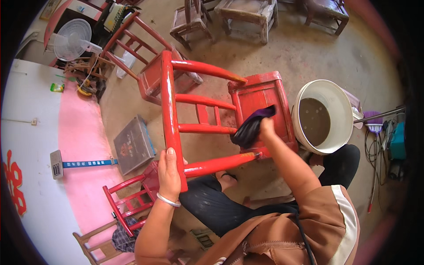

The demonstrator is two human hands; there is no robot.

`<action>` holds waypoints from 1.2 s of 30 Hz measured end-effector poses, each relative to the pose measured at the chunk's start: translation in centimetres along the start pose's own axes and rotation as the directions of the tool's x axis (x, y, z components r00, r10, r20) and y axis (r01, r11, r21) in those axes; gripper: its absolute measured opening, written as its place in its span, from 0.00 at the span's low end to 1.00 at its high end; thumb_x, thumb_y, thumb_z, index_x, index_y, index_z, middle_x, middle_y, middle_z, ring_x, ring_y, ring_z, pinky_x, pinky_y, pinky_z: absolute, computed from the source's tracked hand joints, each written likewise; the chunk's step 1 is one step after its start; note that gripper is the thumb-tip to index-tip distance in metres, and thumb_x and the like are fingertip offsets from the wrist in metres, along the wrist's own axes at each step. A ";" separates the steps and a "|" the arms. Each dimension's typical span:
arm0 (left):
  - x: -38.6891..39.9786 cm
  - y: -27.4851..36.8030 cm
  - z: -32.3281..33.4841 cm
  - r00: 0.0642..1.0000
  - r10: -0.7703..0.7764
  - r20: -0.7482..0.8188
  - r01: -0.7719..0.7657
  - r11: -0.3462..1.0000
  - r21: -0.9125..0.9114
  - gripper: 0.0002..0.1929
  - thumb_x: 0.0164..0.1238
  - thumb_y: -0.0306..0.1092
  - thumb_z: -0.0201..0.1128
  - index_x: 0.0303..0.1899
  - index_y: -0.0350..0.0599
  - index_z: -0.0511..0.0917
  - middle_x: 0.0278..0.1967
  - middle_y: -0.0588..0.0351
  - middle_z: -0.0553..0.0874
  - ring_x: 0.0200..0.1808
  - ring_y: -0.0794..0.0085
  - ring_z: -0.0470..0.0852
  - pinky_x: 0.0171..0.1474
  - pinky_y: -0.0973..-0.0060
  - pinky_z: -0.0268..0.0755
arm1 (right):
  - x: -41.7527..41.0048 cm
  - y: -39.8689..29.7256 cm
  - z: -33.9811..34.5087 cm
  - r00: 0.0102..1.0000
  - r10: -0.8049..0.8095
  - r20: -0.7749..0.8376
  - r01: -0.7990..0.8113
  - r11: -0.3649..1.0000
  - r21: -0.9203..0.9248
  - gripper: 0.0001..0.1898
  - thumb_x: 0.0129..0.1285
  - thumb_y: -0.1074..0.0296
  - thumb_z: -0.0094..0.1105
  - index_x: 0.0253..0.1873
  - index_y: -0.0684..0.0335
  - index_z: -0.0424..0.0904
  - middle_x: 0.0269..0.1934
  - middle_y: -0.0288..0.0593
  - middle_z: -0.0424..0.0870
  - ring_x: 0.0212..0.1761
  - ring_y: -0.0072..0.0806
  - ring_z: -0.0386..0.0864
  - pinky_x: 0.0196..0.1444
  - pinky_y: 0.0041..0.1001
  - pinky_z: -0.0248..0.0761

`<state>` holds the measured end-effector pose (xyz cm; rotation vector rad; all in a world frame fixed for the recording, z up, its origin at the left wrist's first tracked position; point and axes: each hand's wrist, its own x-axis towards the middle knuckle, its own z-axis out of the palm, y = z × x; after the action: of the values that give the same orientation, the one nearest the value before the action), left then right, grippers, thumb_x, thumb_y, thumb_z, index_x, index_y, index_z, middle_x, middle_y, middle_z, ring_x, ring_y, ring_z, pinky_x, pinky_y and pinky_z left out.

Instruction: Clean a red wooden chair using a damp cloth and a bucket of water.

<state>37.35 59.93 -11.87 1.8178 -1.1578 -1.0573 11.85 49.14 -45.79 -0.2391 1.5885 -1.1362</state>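
A red wooden chair [169, 109] stands before me, its glossy back frame closest to my head. My left hand [170, 172], with a silver bangle at the wrist, grips the top rail near one end. In my right hand [266, 127] is a dark purple and black cloth [250, 129], which lies over the rear of the chair seat [260, 99] by the foot of the backrest. The seat's red finish looks duller and paler along its edges. Right of the seat, a white plastic bucket [341, 132] contains murky brown water [313, 121].
Another red chair [159, 74] is just beyond at left. Worn wooden stools [248, 16] line the far side. A platform scale [132, 145] leans at the pink-and-white wall, near a smaller red chair [127, 198]. A white fan [73, 39] and a purple broom [374, 119] flank the area.
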 end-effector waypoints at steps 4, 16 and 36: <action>0.0 0.3 -0.2 1.000 0.028 -0.002 -0.028 1.000 0.003 0.23 0.81 0.54 0.45 0.41 0.40 0.73 0.28 0.57 0.78 0.29 0.77 0.75 0.36 0.77 0.69 | 1.3 -5.7 -2.0 0.994 0.063 -0.088 0.009 0.764 0.645 0.17 0.70 0.59 0.46 0.49 0.68 0.77 0.42 0.47 0.82 0.39 0.39 0.84 0.45 0.40 0.80; -0.1 0.3 -0.1 0.999 0.040 0.015 -0.040 0.999 -0.023 0.21 0.82 0.51 0.43 0.42 0.42 0.72 0.29 0.58 0.77 0.31 0.78 0.74 0.38 0.77 0.68 | -3.2 -9.7 5.4 0.355 -0.481 0.802 0.916 0.350 -0.196 0.36 0.62 0.53 0.64 0.70 0.65 0.64 0.65 0.59 0.72 0.70 0.48 0.68 0.72 0.39 0.60; -0.3 0.9 -0.2 0.999 -0.031 0.037 0.034 0.995 -0.093 0.18 0.83 0.48 0.43 0.49 0.40 0.71 0.32 0.57 0.76 0.35 0.77 0.74 0.42 0.76 0.69 | 9.3 -17.6 4.8 0.504 -0.830 0.239 0.620 0.155 -0.769 0.14 0.67 0.68 0.51 0.56 0.53 0.75 0.54 0.54 0.77 0.54 0.57 0.75 0.54 0.50 0.70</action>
<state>37.14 59.94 -10.94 1.7566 -1.0839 -1.1475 5.51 31.20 -38.11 -1.7683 2.2158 -1.0563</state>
